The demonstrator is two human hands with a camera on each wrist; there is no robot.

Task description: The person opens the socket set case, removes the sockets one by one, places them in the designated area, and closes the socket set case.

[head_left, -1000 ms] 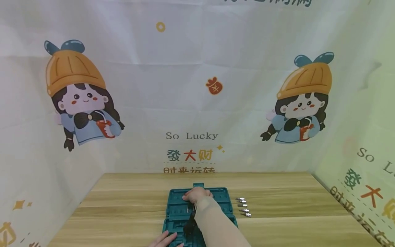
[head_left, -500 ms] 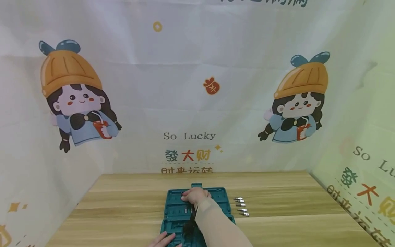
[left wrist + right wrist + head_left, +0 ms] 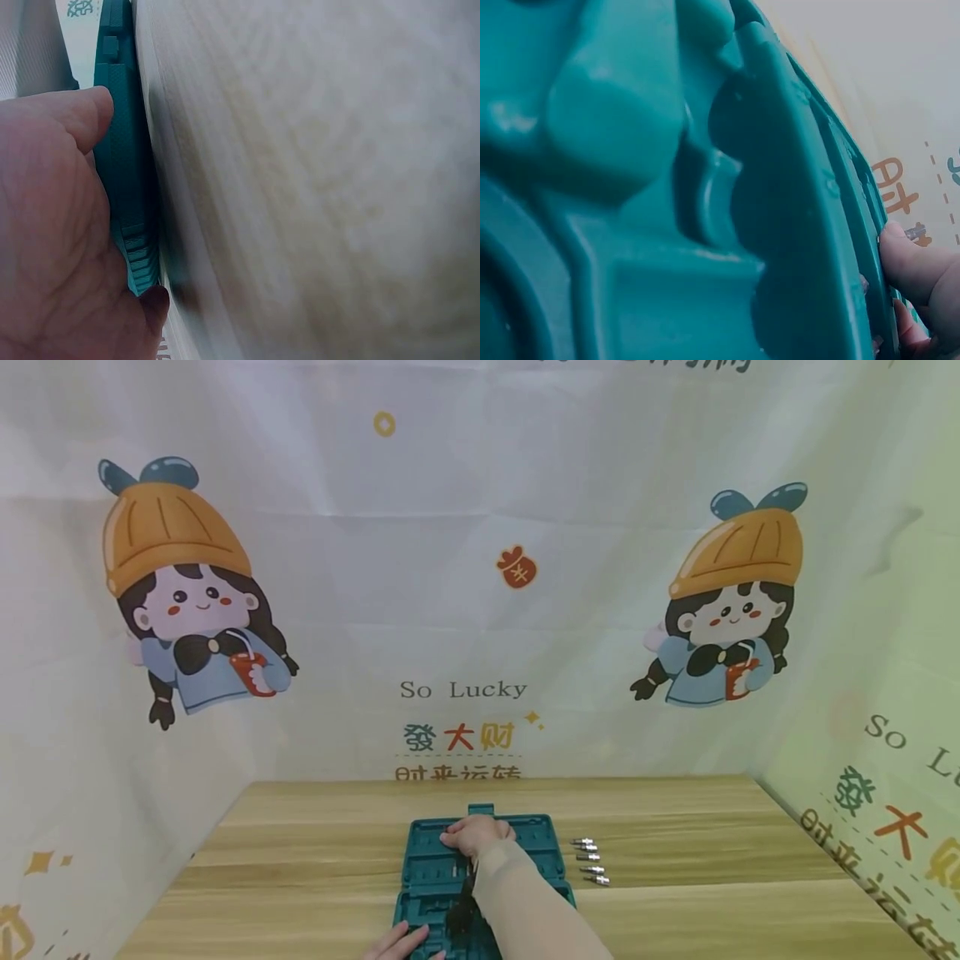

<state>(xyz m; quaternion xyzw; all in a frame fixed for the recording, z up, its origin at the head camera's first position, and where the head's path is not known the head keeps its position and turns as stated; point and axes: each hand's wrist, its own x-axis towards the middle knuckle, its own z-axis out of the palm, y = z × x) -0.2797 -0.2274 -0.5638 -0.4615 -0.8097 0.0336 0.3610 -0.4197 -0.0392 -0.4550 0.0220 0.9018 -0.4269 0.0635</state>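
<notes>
A teal plastic tool case lies spread open on the table, with moulded slots in both halves. My right hand is over its far half, thumb and finger bent at a slot. In the right wrist view a small silver bit socket shows at the thumb tip; the rest of it is hidden. Another small metal piece sits in the case just below this hand. My left hand rests on the near left part of the case, fingers nearly straight, with its edge against the case side.
Several silver bit sockets lie in a column on the wooden table, right of the case. A printed cloth backdrop rises behind the table and along its sides. My right forearm and dark wrist strap cover part of the near half.
Both hands stay in nearly the same places on the case. The whole head view shifts slightly sideways between frames; the sockets on the table have not moved.
</notes>
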